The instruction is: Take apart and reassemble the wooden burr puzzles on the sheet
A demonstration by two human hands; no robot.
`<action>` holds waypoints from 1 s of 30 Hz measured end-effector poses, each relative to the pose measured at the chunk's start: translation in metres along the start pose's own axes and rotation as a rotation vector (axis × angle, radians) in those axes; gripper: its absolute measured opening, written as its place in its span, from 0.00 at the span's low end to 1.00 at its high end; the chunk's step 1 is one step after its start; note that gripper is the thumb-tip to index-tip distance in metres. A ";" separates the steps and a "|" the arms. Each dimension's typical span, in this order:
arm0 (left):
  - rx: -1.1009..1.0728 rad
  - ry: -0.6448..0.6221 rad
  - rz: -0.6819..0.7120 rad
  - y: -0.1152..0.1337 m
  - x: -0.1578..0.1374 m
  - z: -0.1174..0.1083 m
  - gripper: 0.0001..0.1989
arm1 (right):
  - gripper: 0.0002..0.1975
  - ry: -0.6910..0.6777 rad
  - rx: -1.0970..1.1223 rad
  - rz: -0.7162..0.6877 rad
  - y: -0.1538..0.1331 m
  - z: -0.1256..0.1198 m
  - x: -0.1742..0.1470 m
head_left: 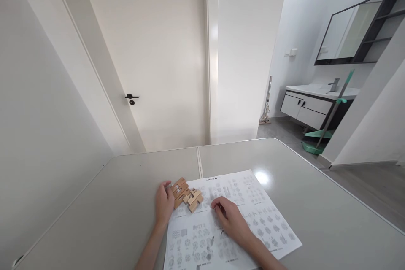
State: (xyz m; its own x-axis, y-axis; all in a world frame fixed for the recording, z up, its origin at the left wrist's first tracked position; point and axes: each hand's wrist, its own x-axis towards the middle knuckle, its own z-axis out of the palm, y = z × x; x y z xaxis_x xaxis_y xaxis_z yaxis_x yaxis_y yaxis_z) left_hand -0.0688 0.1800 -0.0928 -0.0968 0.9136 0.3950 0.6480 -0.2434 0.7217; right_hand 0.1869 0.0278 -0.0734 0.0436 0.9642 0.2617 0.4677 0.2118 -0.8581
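Observation:
My left hand (pixel 164 202) is at the left edge of a cluster of interlocking wooden puzzle pieces, its thumb and fingers closed on the darker brown wooden piece (pixel 180 192). A paler notched wooden piece (pixel 193 199) sits against it on the right. Both pieces are over the upper left part of a large printed sheet (pixel 186 220) with rows of small grey figures. To the right of the pieces, and apart from them, my right hand (pixel 232 219) rests over the sheet. Its fingers are loosely curled, with a gap by the thumb and nothing seen in them.
A pale grey table (pixel 126 202) with a seam in its top lies under the sheet. Beyond its far edge is a closed white door (pixel 164 59) with a dark handle. A washbasin cabinet (pixel 305 105), a mop (pixel 268 101) and a green dustpan (pixel 311 147) stand at the right.

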 end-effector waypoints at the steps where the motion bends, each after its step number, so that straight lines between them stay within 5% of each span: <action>1: 0.002 0.001 0.002 0.000 0.000 0.000 0.14 | 0.12 0.000 0.000 0.001 0.000 0.000 0.000; 30: 0.070 -0.075 0.074 0.019 -0.003 -0.010 0.16 | 0.13 0.015 -0.014 -0.020 -0.003 -0.001 -0.002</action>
State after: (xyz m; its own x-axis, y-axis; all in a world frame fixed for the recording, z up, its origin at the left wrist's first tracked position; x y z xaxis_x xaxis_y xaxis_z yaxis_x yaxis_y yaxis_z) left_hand -0.0638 0.1692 -0.0743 0.0080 0.9163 0.4004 0.7028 -0.2900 0.6496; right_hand 0.1863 0.0255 -0.0708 0.0475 0.9572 0.2855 0.4811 0.2286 -0.8464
